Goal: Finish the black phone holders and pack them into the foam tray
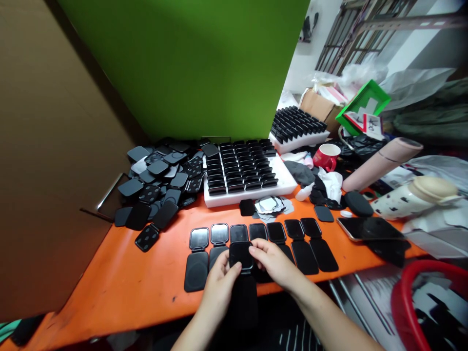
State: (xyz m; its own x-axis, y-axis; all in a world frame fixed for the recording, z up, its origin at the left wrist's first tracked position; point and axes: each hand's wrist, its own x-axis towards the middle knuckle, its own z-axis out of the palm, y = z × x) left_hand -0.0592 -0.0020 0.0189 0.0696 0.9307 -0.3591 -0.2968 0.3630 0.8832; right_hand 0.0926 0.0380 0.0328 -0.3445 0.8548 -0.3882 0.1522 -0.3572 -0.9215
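Observation:
My left hand (220,277) and my right hand (274,261) both hold a hinged black two-panel piece (241,255) above the table's front edge. The left thumb and fingers grip one side of its glossy upper panel. At the opposite side, the right fingertips pinch the panel's edge. Its lower panel (244,300) hangs down over the edge. Behind my hands, several similar hinged black pieces (196,271) lie unfolded in a row; my hands partly cover some of them. A pile of thin light-coloured cut-outs (270,205) sits farther back.
A white foam tray (219,199) of upright black pieces stands behind the row, left of a red mug (326,156). Loose pieces form a heap (159,168) at left. A phone (369,228) and bottle (383,163) lie right. A red bin (402,292) is front right.

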